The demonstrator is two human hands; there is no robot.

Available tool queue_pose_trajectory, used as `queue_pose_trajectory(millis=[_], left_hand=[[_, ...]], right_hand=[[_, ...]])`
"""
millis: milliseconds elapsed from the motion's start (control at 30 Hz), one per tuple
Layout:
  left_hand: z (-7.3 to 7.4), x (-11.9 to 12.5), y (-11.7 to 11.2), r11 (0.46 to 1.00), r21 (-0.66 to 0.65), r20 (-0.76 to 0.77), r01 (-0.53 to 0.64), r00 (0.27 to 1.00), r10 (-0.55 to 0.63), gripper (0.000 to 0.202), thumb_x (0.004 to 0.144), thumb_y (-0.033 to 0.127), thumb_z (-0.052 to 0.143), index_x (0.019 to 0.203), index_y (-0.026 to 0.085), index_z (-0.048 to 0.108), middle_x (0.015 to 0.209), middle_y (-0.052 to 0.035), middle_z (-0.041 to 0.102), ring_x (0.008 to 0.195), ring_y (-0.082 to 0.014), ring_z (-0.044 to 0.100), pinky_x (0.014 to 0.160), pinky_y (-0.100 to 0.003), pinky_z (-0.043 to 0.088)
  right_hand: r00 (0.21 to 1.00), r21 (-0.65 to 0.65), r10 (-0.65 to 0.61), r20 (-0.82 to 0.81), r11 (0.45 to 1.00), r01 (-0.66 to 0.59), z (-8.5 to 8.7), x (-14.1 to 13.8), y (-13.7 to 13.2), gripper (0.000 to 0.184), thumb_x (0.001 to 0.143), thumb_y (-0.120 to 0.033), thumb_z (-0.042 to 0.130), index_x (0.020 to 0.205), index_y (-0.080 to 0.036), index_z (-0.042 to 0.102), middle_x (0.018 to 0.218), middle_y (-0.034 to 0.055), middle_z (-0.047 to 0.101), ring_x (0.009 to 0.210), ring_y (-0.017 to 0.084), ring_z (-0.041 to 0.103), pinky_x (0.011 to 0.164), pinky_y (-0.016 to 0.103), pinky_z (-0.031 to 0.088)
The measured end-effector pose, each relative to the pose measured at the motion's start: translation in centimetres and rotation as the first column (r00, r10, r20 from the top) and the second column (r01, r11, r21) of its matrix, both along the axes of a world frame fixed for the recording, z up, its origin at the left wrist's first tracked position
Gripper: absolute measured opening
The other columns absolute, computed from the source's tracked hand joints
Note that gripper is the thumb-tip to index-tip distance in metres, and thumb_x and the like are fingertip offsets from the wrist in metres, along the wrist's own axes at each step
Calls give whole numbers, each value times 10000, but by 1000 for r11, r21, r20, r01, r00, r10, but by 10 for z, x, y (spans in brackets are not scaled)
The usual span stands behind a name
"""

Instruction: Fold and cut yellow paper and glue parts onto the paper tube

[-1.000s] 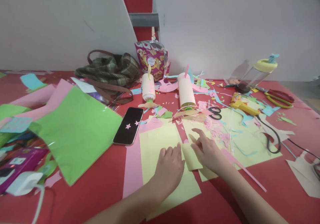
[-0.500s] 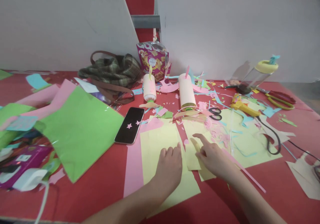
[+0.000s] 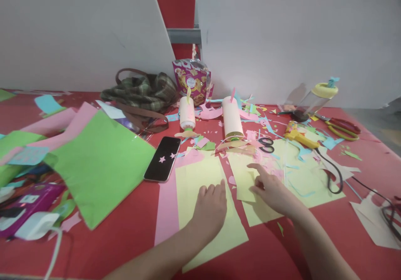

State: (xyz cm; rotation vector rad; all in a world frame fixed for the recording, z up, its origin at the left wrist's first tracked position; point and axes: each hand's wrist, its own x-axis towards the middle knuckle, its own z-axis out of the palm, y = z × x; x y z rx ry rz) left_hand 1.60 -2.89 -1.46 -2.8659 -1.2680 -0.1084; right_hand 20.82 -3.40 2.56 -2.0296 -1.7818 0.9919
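Observation:
My left hand (image 3: 210,207) rests on a pale yellow paper sheet (image 3: 200,169), its fingers curled and close together. The fingertips and whatever may be under them are hidden. My right hand (image 3: 269,188) is over a smaller yellow paper piece (image 3: 244,190), index finger stretched out and thumb apart, with no object seen between them. Beneath that piece lies another yellow sheet (image 3: 255,215). A pink sheet (image 3: 166,217) shows under the left sheet's edge. Two white tubes with paper trim, the left tube (image 3: 187,114) and the right tube (image 3: 232,117), stand beyond my hands.
Left lie a phone (image 3: 162,160) with pink stars on it and green paper (image 3: 103,167). Small scissors (image 3: 266,144), a yellow glue gun (image 3: 300,138) with a black cord, larger scissors (image 3: 343,129) and a clear bottle (image 3: 310,102) are right. Paper scraps surround them.
My right hand has shifted right and slightly up, and the yellow pieces near it have moved right. My left hand stays nearly still. The view has turned slightly.

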Motion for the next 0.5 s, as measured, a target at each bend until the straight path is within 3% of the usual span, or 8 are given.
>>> queue_pose_trajectory(millis=[100,233,400,500], left_hand=[[9,-4,7,995,-95,118,-3,993,15,370,825,275,364,1159,122,409,864,-64,509,785,-189,452,712,-345,309],[21,-10,18,972,-221,197,-76,973,121,459,710,472,515,1035,153,454,962,-65,469,870,-214,420,735,-335,322],[27,-14,27,935,-343,148,-92,977,151,414,643,470,593,895,159,489,875,-37,496,791,-191,452,708,-321,337],[28,-13,29,909,-405,138,-100,976,169,394,623,426,632,870,153,491,827,-27,513,776,-187,463,704,-317,345]], right_hand=[[995,106,-98,26,990,94,-3,0,4,392,730,-198,368,1121,-209,334,599,-35,509,589,155,509,599,273,383],[972,217,-187,142,964,153,-13,2,9,392,738,-243,386,1125,-196,348,730,21,547,652,184,533,603,303,400],[940,388,-199,276,918,81,-26,12,12,285,735,-261,427,1005,-174,458,911,100,528,797,216,532,694,345,405],[903,407,-193,385,913,22,-25,22,16,226,760,-231,397,951,-158,494,955,120,516,888,232,507,745,346,385]])
